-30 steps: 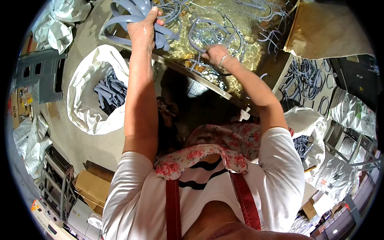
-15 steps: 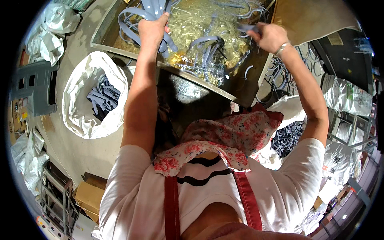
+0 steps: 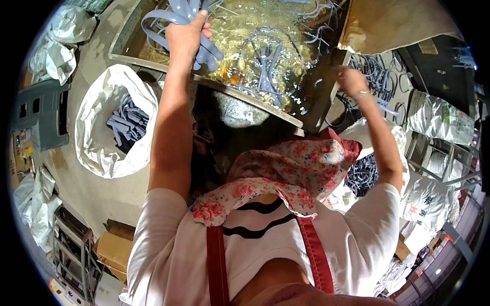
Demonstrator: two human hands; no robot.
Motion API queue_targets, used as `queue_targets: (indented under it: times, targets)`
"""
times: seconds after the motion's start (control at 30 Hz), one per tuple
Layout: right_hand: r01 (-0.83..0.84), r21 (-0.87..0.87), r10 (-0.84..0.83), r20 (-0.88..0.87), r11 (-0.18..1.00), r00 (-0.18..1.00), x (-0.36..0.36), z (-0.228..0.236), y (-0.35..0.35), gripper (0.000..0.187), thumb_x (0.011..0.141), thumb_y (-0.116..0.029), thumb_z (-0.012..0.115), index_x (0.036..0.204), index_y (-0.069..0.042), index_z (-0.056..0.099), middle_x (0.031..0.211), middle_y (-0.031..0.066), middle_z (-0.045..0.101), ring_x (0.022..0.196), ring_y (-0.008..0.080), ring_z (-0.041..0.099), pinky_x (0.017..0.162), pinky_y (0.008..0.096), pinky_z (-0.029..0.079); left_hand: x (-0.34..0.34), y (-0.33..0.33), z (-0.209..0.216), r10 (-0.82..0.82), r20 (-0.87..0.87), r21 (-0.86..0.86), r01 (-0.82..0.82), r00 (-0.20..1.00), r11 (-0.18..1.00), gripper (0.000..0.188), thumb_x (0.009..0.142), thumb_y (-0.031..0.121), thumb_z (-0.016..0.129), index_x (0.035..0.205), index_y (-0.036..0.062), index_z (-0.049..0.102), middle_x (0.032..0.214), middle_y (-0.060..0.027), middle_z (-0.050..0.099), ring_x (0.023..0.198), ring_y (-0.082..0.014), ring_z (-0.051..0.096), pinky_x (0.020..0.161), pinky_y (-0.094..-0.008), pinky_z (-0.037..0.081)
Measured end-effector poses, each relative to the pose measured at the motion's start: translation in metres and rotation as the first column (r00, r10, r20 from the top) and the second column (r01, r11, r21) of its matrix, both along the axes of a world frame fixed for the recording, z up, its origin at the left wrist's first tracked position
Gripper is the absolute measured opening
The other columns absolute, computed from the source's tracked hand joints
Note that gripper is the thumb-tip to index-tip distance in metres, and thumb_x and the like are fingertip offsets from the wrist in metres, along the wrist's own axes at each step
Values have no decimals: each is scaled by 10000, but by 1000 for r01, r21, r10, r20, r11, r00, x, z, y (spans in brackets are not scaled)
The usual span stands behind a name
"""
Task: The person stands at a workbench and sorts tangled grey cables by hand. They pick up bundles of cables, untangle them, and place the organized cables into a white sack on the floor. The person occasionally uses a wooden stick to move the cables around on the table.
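My left hand (image 3: pixel 185 36) is closed round a bunch of flat grey-blue strips (image 3: pixel 206 53) over the left part of a water-filled tub (image 3: pixel 245 97). Some strips bend into loops above the fist, and their rounded ends hang below it. My right hand (image 3: pixel 352 81) is over the tub's right rim, with its fingers smeared by motion. A blurred grey-blue piece (image 3: pixel 386 107) shows beside the right wrist; I cannot tell whether the hand holds it. More strips (image 3: pixel 266 76) lie in the rippling water near the front wall.
At left a white sack (image 3: pixel 89 148) stands open with short grey pieces (image 3: pixel 126 125) inside. Another white sack (image 3: pixel 398 137) at right holds dark curled scraps (image 3: pixel 361 176). Thin grey offcuts (image 3: pixel 375 76) lie right of the tub. A brown sheet (image 3: pixel 398 25) covers the tub's far right corner.
My right hand has moved right and down, from above the water to the tub's right rim. The grey piece it held no longer shows in its fingers. My left hand keeps the bunch, slightly further left.
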State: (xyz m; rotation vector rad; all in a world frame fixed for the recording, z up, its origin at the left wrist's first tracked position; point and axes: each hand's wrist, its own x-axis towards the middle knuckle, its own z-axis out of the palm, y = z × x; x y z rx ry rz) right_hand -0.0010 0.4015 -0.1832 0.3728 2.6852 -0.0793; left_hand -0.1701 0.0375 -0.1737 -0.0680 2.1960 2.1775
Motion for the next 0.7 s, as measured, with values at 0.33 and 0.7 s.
queue_targets:
  times: [0.33, 0.7]
  targets:
    - [225, -407, -270, -57, 885, 961, -47, -177, -106, 368, 709, -361, 643, 834, -15, 656, 849, 203, 628, 814, 324, 614, 730, 377, 480, 1, 12, 1, -178, 50, -238, 185, 983, 953, 189, 753, 166, 654, 776, -22, 650, 570, -35, 593, 530, -75, 535, 491, -216, 398]
    - [-326, -282, 230, -324, 902, 918, -85, 55, -83, 292, 677, -243, 638, 765, 35, 623, 623, 219, 565, 615, 334, 583, 620, 376, 478, 13, 49, -40, -604, -230, -316, 529, 763, 788, 377, 727, 115, 659, 1082, 16, 577, 955, -76, 628, 854, -138, 572, 784, -282, 456]
